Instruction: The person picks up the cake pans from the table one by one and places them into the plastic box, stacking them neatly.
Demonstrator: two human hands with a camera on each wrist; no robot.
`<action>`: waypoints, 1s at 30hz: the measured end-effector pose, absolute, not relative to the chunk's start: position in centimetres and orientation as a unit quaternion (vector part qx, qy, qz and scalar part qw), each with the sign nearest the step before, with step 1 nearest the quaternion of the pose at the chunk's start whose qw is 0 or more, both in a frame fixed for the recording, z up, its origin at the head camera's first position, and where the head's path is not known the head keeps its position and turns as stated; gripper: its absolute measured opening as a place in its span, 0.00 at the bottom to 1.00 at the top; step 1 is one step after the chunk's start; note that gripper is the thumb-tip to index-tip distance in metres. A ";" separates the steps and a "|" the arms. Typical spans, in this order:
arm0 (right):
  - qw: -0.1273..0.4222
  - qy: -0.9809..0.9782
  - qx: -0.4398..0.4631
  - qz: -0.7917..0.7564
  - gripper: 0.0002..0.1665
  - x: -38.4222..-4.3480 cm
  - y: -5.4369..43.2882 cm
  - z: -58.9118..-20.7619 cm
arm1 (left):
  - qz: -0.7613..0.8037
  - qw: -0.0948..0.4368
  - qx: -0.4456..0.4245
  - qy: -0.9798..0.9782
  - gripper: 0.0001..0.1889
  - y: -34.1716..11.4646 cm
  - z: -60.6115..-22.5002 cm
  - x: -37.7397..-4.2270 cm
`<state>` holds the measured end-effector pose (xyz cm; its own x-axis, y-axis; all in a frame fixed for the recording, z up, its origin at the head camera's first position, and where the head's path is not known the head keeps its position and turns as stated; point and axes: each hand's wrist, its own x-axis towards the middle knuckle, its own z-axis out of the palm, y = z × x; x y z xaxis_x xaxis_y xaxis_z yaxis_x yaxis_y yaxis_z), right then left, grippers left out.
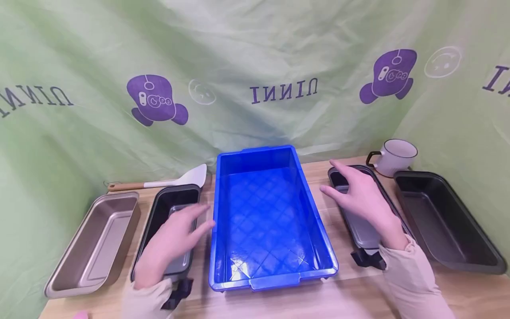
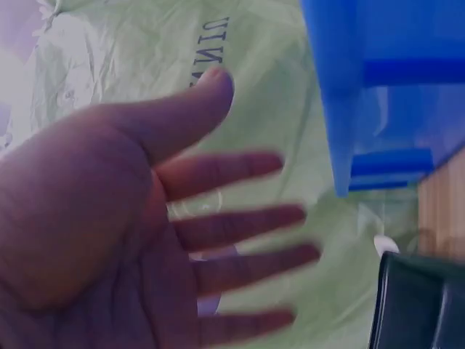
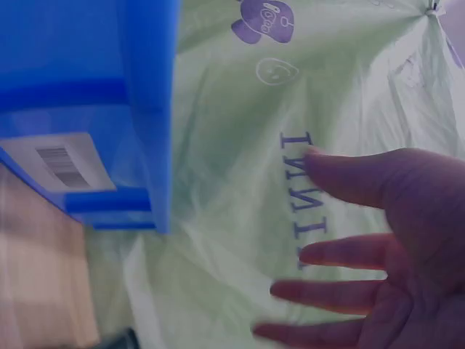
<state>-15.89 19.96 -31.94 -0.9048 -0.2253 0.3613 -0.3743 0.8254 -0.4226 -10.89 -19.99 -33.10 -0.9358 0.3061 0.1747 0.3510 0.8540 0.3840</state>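
A blue plastic bin sits in the middle of the wooden table, its inside bare. My left hand hovers over a dark loaf pan on the bin's left, fingers spread and pointing toward the bin's left wall. Over another dark loaf pan, on the right side, is my right hand, thumb apart from straight fingers. Both wrist views show the left palm and right palm with nothing in them. The bin's outer wall carries a white barcode label in the right wrist view.
A champagne-coloured loaf pan stands at the far left, and a larger dark loaf pan at the far right. Behind them lie a white spatula with a wooden handle and a white mug. Green printed cloth encloses the table.
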 end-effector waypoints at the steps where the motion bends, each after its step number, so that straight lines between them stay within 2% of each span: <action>1: 0.141 -0.937 0.160 0.277 0.37 -16.0 19.8 -32.0 | -0.214 0.060 -0.187 -0.957 0.24 -20.4 -33.2 -10.4; 6: 0.078 -0.915 0.148 0.367 0.27 -16.6 19.5 -33.1 | -0.215 0.136 -0.212 -0.943 0.14 -23.1 -33.4 -8.1; 9: 0.032 -0.898 0.159 0.408 0.27 -16.7 19.8 -34.2 | -0.199 0.188 -0.189 -0.943 0.12 -25.4 -33.5 -7.1; 12: -0.032 -0.864 0.168 0.473 0.29 -16.6 20.2 -35.5 | -0.183 0.210 -0.152 -0.948 0.11 -28.0 -33.6 -6.1; 16: -0.107 -0.819 0.171 0.538 0.33 -16.6 20.6 -36.9 | -0.183 0.200 -0.095 -0.958 0.09 -31.0 -33.7 -4.9; 24: -0.219 -0.717 0.154 0.644 0.41 -16.9 20.4 -38.3 | -0.184 0.167 0.004 -0.968 0.10 -36.3 -35.1 -2.7; 30: -0.265 -0.663 0.137 0.687 0.41 -16.7 20.3 -38.6 | -0.181 0.138 0.053 -0.972 0.11 -40.0 -36.6 -1.5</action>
